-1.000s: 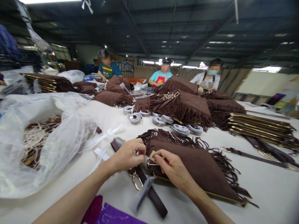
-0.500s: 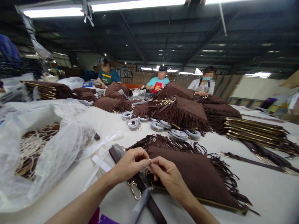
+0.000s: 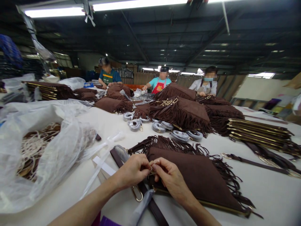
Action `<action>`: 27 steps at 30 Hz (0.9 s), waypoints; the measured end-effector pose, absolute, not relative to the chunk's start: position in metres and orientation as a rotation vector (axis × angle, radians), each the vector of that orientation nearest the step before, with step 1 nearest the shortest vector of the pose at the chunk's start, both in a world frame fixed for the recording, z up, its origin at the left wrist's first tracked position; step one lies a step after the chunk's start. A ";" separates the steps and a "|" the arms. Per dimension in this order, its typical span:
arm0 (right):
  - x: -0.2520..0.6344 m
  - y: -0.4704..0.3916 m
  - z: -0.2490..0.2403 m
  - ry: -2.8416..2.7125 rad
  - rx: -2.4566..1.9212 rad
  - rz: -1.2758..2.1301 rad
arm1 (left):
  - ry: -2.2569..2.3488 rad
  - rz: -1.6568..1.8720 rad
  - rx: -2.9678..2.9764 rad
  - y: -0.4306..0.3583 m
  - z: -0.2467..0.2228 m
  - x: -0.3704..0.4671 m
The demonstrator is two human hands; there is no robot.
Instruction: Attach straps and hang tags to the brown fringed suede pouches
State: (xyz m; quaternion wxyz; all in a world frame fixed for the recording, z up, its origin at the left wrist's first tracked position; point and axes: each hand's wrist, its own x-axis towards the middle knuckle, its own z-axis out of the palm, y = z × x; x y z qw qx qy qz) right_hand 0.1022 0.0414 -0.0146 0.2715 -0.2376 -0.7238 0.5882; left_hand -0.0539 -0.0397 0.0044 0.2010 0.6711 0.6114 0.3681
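My left hand (image 3: 134,168) and my right hand (image 3: 169,175) meet at the left end of a dark brown fringed bag (image 3: 188,169). Both are closed, thumb and forefinger pinching a thin pale string (image 3: 152,169) that is mostly hidden by the fingers. The bag lies flat on the table, its gold zip edge towards me and its fringe spread on the far and right sides. Under my left wrist runs a brown strap (image 3: 154,208), partly wrapped in clear plastic, with a gold clasp (image 3: 137,194) next to it.
A white plastic bag (image 3: 70,150) of tags and pale strings stands at left. Wrapped coiled straps (image 3: 180,135) lie beyond my bag, before a heap of fringed bags (image 3: 188,111). More bags (image 3: 258,133) are stacked at right near loose straps (image 3: 256,163). Three people work across the table.
My hands have dropped slightly, and the fingertips have shifted around the pale string. The left hand covers more of the strap. The co-worker in the red apron has moved an arm outward.
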 end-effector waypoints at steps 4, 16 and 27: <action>0.101 0.041 -0.014 -1.935 -0.620 1.559 | 1.718 1.015 1.942 -0.039 0.004 -0.052; 0.108 0.047 -0.009 -2.114 -0.581 1.478 | 1.656 1.168 1.395 -0.037 0.006 -0.054; 0.128 0.054 0.008 -2.804 -0.469 0.641 | 1.274 1.262 0.918 -0.034 0.002 -0.057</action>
